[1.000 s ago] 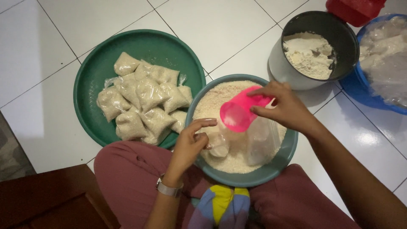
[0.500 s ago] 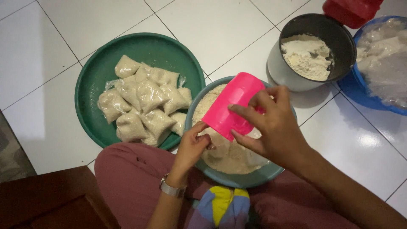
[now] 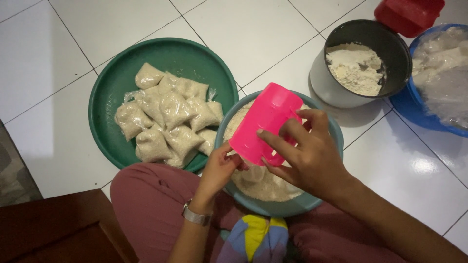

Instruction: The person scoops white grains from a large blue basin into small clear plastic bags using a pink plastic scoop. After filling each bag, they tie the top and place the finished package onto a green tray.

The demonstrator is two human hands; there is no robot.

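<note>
Pink cup [image 3: 265,124], tipped over the grain bowl [image 3: 325,127], sits in the right hand's [image 3: 309,156] grip; left hand [image 3: 222,168] pinches beneath.

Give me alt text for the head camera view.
The right hand tips a pink cup over a teal basin of grain, the left hand beneath it. A green tray of filled bags sits left; a grey pot of flour behind.
</note>
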